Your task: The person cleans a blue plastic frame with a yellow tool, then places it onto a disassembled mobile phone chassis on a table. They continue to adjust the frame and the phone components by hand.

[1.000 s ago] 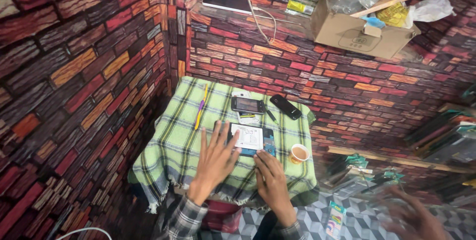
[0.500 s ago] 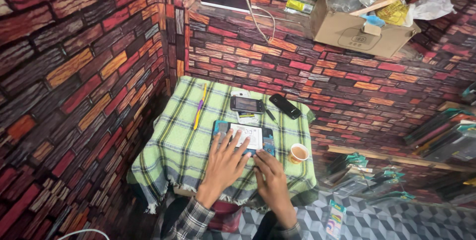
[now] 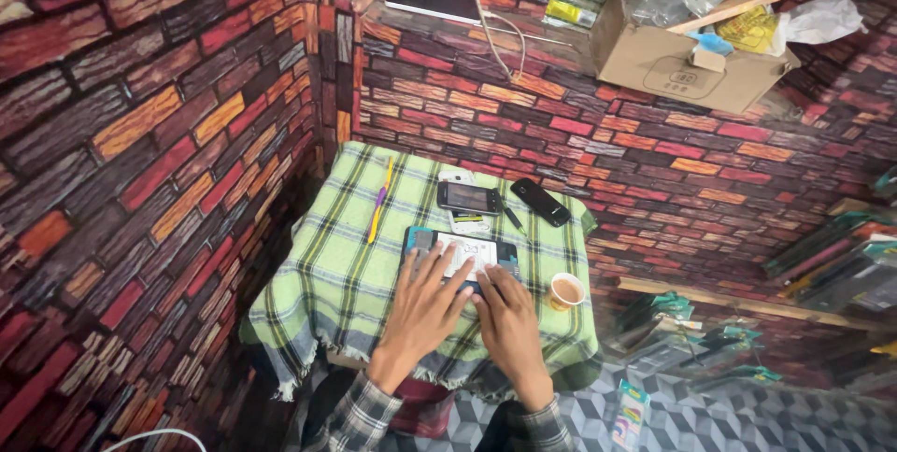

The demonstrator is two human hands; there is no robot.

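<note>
Two hands lie flat on a small table covered with a green checked cloth (image 3: 318,293). The left hand (image 3: 425,307) has its fingers spread open over a flat teal tray with a white card on it (image 3: 464,251), near the front middle of the table. The right hand (image 3: 509,321) rests just beside it, fingers open, touching the tray's near edge. A small paper cup with a brown drink (image 3: 566,290) stands to the right. Farther back lie a dark phone with a lit screen (image 3: 467,197) and a black phone (image 3: 540,202). A yellow pen (image 3: 379,202) lies on the left.
</note>
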